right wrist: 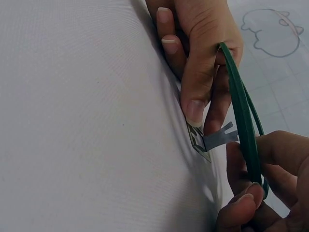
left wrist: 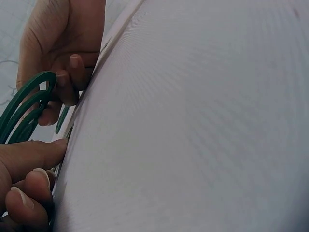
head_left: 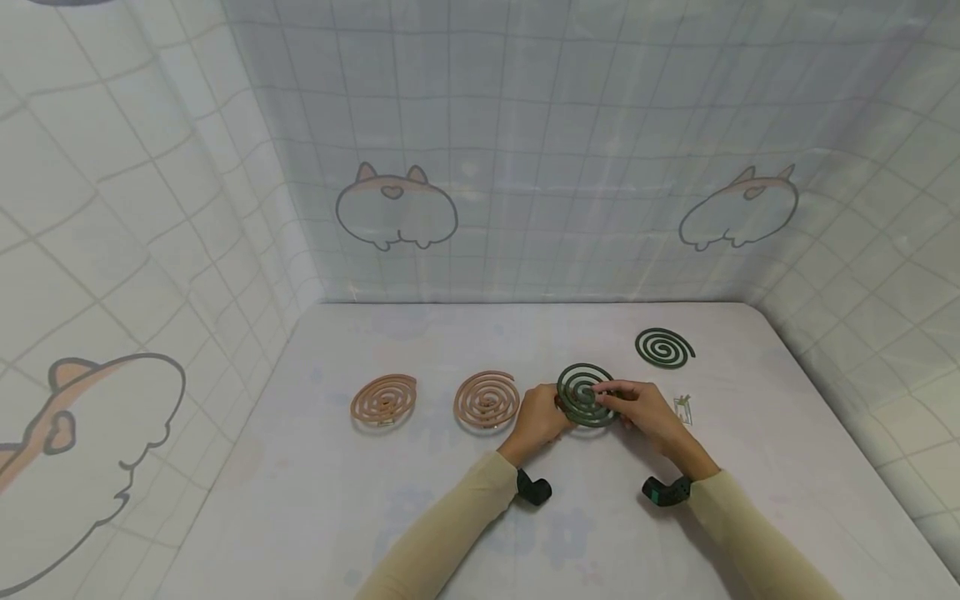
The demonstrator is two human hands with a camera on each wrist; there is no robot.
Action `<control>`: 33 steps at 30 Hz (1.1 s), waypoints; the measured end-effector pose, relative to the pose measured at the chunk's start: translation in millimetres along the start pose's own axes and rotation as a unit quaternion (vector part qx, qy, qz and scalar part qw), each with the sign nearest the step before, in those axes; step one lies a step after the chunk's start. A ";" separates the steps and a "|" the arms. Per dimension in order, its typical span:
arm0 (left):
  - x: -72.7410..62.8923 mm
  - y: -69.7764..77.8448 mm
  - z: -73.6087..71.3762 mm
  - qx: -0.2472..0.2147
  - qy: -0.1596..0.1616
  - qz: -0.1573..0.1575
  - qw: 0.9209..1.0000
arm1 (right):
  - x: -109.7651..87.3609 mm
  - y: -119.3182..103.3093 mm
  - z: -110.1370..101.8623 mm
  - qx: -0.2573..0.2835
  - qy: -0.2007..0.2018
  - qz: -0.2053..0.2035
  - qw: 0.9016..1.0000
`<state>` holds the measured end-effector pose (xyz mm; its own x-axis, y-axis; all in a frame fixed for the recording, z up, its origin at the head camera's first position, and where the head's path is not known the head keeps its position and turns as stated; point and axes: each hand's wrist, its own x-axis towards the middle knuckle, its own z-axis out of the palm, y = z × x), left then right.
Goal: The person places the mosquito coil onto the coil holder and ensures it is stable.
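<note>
Both hands are gripping a green coil (head_left: 587, 393). The left hand (head_left: 538, 418) is pinching its edge at nine o'clock. The right hand (head_left: 643, 410) is pinching it at three o'clock, over a metal stand (right wrist: 215, 140).

- Both arms wear long, close-fitting, pale yellow sleeves (head_left: 450, 525).
- A small black camera unit (head_left: 534, 488) sits at each wrist.
- Left hand (head_left: 538, 419) and right hand (head_left: 647, 410) are bare, fingernails short.

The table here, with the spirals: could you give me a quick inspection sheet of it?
Surface: white table.
Job's things: green coil held tilted by both hands; small metal stand beneath it.
Clutter: two tan coils, second green coil, spare metal stand.
Hands: left hand and right hand pinch the coil.
Cables: nothing seen.
Surroundings: checked cloth walls with cartoon animals.
</note>
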<state>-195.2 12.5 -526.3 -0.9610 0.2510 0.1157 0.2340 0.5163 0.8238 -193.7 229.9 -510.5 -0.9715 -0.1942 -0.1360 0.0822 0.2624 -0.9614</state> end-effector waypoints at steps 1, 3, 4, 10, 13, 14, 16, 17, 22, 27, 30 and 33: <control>0.1 0.0 -0.4 0.001 0.001 0.002 1.000 | 0.1 -0.1 0.4 -0.004 0.003 0.000 1.000; 0.3 0.2 -1.3 0.000 0.001 0.005 1.000 | 0.4 -0.7 1.8 -0.012 0.014 0.001 1.000; 0.4 0.2 -1.8 0.001 0.001 0.008 1.000 | 0.6 -1.1 2.7 -0.017 0.021 0.000 1.000; 0.2 0.0 -3.1 0.008 0.000 0.017 1.000 | 1.7 -2.6 9.3 -0.035 0.058 -0.013 0.998; 0.4 -0.8 -2.6 0.015 0.003 0.023 1.000 | 1.6 -3.3 12.2 -0.035 0.067 -0.014 0.997; 0.5 -0.9 -2.4 0.018 0.004 0.023 1.000 | 1.5 -3.4 12.9 -0.035 0.070 -0.013 0.997; 0.2 -1.3 -1.9 0.022 0.006 0.025 0.999 | 1.3 -3.1 13.9 -0.038 0.071 -0.012 0.997; 0.4 -1.6 -1.7 0.023 0.007 0.027 0.999 | 1.1 -3.4 14.4 -0.039 0.072 -0.010 0.997; 1.1 -1.6 -1.9 0.037 0.014 0.033 0.999 | 0.0 -4.4 15.2 -0.044 0.076 -0.011 0.996; 1.3 -1.3 -2.0 0.044 0.013 0.031 0.998 | -0.6 -4.0 14.9 -0.048 0.076 -0.016 0.996; 1.0 -1.7 -1.2 0.036 0.010 0.029 0.999 | -0.8 -2.8 15.3 -0.045 0.077 -0.012 0.996; 1.1 -2.5 -0.1 0.031 0.008 0.028 0.999 | -1.1 -2.1 15.3 -0.045 0.073 -0.014 0.996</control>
<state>-196.8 11.5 -528.2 -0.9483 0.2683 0.1695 0.2954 0.5509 0.7805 -189.5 215.1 -512.0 -0.9957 -0.0646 -0.0669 0.0407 0.3436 -0.9382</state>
